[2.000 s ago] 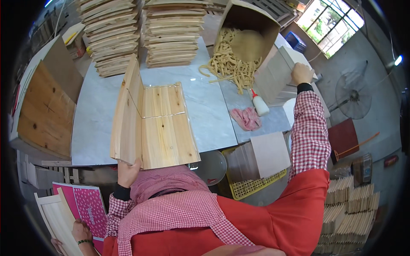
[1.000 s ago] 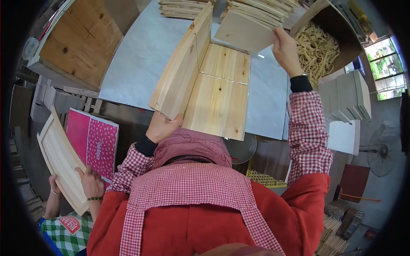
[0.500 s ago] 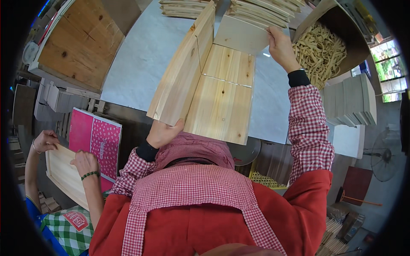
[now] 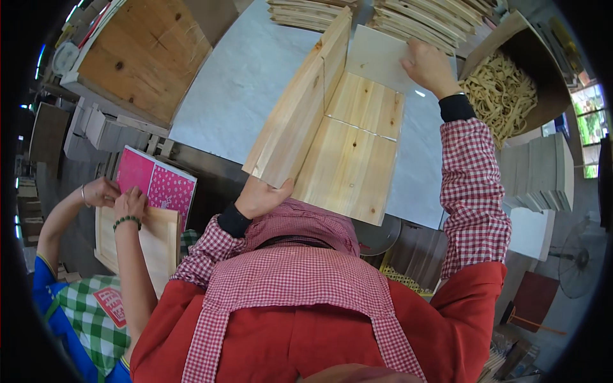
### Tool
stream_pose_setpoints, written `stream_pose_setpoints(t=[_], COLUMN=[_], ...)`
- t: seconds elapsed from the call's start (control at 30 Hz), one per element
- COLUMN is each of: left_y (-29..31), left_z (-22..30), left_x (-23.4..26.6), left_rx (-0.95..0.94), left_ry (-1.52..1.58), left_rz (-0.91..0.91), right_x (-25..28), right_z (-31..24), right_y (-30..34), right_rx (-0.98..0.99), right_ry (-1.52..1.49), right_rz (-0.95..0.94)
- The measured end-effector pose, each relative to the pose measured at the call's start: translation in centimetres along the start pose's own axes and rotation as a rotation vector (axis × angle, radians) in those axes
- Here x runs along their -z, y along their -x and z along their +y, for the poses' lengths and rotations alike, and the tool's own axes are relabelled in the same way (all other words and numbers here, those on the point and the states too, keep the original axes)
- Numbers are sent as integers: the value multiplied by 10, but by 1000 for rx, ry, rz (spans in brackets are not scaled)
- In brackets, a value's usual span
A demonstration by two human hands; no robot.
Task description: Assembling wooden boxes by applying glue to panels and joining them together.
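Observation:
Two pale wooden panels meet at an angle in front of me: a flat one (image 4: 345, 166) and a raised one (image 4: 287, 121) along its left side. A thin groove crosses both. My left hand (image 4: 263, 196) is closed on the near bottom corner of the raised panel, fingers partly hidden beneath. At the far end a thin off-white board (image 4: 378, 59) stands across the flat panel, against the raised one. My right hand (image 4: 433, 69) pinches this board by its upper right edge.
Stacked wooden pieces (image 4: 421, 22) lie beyond the grey-white tabletop (image 4: 236, 83). On the right are a box of tan bands (image 4: 501, 96) and stacked grey boards (image 4: 536, 169). At the left, a co-worker's hands (image 4: 124, 201) hold a shallow wooden tray (image 4: 163, 242) beside a pink box (image 4: 159, 185).
The view has shifted, so the table and panels appear farther right. My grips are unchanged. The co-worker's hands have come closer together, and their wooden tray has turned.

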State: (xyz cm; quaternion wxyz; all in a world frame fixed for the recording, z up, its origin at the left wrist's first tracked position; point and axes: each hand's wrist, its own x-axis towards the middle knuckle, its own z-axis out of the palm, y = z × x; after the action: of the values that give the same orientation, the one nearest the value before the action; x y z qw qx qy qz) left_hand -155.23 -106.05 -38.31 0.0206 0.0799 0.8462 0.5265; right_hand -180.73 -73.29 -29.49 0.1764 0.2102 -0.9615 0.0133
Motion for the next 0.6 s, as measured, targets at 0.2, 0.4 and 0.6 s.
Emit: stream_pose_setpoints(t=[0.2, 0.4, 0.6], left_y=[-1, -2, -4], left_z=[7, 7, 3], left_x=[2, 2, 7], left_rx=[40, 30, -83], left_ry=[28, -83, -29], left_rz=[-43, -71, -121], right_x=[-19, -24, -29], right_z=[-16, -13, -26], right_y=[-14, -12, -14], right_rx=[-68, -99, 3], right_ry=[23, 23, 74], right_rz=[31, 103, 191])
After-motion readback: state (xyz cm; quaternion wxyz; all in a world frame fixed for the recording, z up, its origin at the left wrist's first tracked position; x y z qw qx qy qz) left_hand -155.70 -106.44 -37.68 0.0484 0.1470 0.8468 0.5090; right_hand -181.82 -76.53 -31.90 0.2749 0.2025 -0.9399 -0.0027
